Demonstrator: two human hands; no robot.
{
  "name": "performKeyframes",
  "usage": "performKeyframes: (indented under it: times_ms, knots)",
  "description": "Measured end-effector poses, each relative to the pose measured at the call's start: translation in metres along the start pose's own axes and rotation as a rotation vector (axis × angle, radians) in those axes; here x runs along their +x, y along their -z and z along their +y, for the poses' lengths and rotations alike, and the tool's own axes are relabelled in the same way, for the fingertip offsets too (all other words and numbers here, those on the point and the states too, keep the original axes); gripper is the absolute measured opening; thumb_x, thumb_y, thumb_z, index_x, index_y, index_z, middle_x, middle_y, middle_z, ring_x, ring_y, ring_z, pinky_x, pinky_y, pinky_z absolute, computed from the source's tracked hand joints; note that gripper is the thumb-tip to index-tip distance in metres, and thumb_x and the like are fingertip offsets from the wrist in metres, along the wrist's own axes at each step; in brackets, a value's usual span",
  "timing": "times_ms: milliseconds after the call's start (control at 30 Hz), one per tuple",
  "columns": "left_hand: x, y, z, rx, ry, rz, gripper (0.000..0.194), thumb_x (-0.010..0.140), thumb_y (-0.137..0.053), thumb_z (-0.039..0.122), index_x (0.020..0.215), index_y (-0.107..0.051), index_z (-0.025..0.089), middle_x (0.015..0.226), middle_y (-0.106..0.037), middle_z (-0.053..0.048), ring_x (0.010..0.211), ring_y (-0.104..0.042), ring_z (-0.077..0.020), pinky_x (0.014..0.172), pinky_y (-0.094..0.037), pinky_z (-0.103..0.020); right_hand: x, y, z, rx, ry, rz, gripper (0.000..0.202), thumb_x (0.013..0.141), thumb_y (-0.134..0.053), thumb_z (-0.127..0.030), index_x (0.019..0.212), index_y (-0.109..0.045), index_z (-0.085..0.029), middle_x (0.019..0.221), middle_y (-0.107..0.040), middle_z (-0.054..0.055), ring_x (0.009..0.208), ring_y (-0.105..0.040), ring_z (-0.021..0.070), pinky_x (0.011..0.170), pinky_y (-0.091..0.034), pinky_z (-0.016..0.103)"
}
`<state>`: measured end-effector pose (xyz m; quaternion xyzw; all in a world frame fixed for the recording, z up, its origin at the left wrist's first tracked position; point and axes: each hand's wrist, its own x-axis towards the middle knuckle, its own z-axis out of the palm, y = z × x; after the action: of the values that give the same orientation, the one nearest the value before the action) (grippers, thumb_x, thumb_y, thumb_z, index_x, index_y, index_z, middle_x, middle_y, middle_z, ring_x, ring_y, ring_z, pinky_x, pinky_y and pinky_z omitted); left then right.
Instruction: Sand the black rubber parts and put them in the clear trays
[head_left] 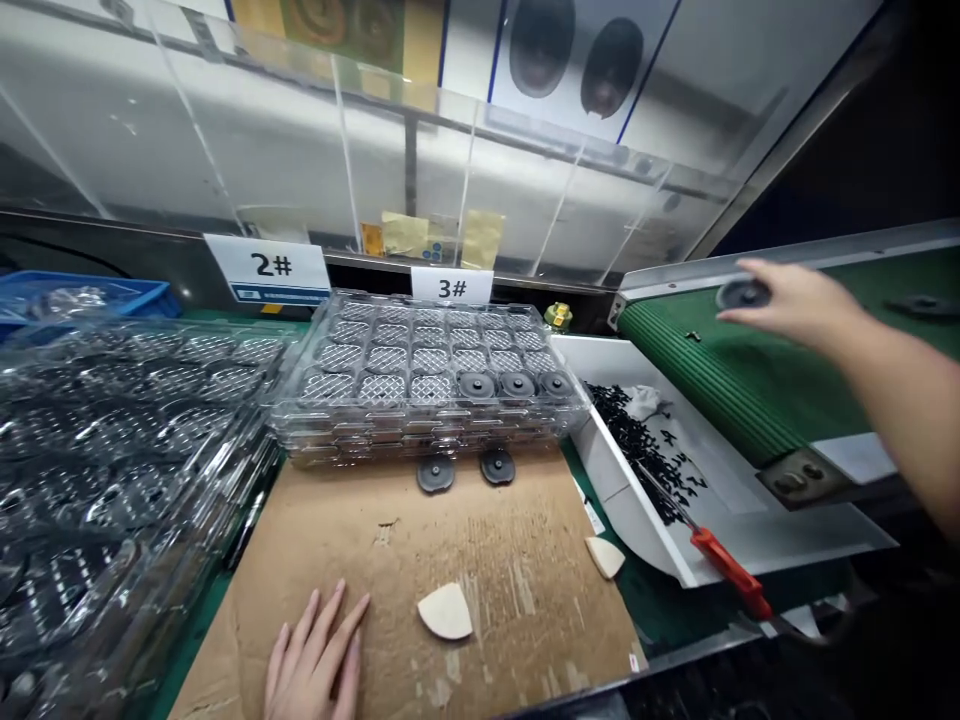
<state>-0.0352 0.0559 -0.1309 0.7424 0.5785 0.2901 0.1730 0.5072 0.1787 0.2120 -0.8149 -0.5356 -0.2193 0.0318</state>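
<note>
My left hand point(316, 655) lies flat on a cardboard sheet point(330, 530), fingers stretched out and holding nothing. Over the green conveyor belt point(757, 370) at the right, my right hand point(795, 305) grips a dark round part point(741, 293) between thumb and fingers. Two similar dark parts, one on the left point(436, 473) and one on the right point(496, 466), lie at the cardboard's far edge. Behind them stands a stack of clear plastic trays point(390, 430); three dark parts point(517, 385) sit in the top tray's front row. A cream wedge-shaped piece point(447, 611) rests right of my left hand.
A white bin point(630, 500) holds many small black pieces point(645, 440) and a red-handled tool point(731, 570). Filled clear trays point(135, 460) stand at the left, with a blue basket point(150, 298) behind. Another cream wedge point(604, 557) lies at the cardboard's right edge.
</note>
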Motion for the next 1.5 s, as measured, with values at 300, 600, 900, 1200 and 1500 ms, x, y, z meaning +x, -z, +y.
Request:
performKeyframes:
  times_ms: [300,600,900,1200,1500]
  knots:
    - [0.044,0.02,0.14,-1.956,0.882,-0.576,0.053,0.086,-0.028,0.056,0.115,-0.054,0.021,0.123,-0.058,-0.011,0.113,-0.053,-0.0288,0.097,-0.036,-0.054,-0.199,0.009,-0.177,0.742,0.966,-0.288,0.066,0.078,-0.059,-0.045,0.136,-0.034,-0.027,0.126,-0.053,0.006,0.112,-0.051,0.0245,0.092,-0.043,0.039]
    - [0.046,-0.002,0.154,-2.153,1.003,-0.54,0.047,0.093,-0.023,0.041,0.124,-0.049,0.018,0.128,-0.054,-0.011,0.121,-0.046,-0.0243,0.105,-0.028,-0.043,-0.348,-0.094,-0.212,0.954,0.439,-0.352,0.098,0.069,-0.058,-0.063,0.143,-0.011,-0.019,0.146,-0.015,0.014,0.132,-0.017,0.0382,0.098,-0.035,0.055]
    - [0.053,-0.009,0.177,-2.09,0.954,-0.488,0.047,0.09,-0.03,0.046,0.129,-0.042,0.022,0.13,-0.053,-0.008,0.12,-0.047,-0.0232,0.107,-0.025,-0.039,-0.354,-0.093,-0.218,1.021,0.233,-0.279,0.085,0.075,-0.054,-0.058,0.142,-0.013,-0.026,0.146,-0.009,0.013,0.128,-0.023,0.0405,0.094,-0.037,0.057]
    - [0.05,-0.012,0.179,-2.072,0.82,-0.471,0.049,0.091,-0.024,0.046,0.133,-0.037,0.025,0.135,-0.047,-0.006,0.128,-0.036,-0.022,0.109,-0.02,-0.036,-0.349,-0.089,-0.212,1.118,0.238,-0.336,0.065,0.075,-0.062,-0.046,0.131,-0.034,-0.029,0.141,-0.02,0.01,0.127,-0.029,0.0354,0.097,-0.036,0.053]
    - [0.038,0.012,0.137,-1.827,0.721,-0.684,0.048,0.087,-0.039,0.045,0.127,-0.046,0.02,0.128,-0.054,-0.009,0.117,-0.05,-0.0244,0.098,-0.036,-0.034,-0.328,-0.077,-0.213,1.319,0.281,-0.738,0.064,0.066,-0.072,-0.045,0.124,-0.044,-0.04,0.144,-0.016,0.0,0.131,-0.024,0.0272,0.105,-0.03,0.047]
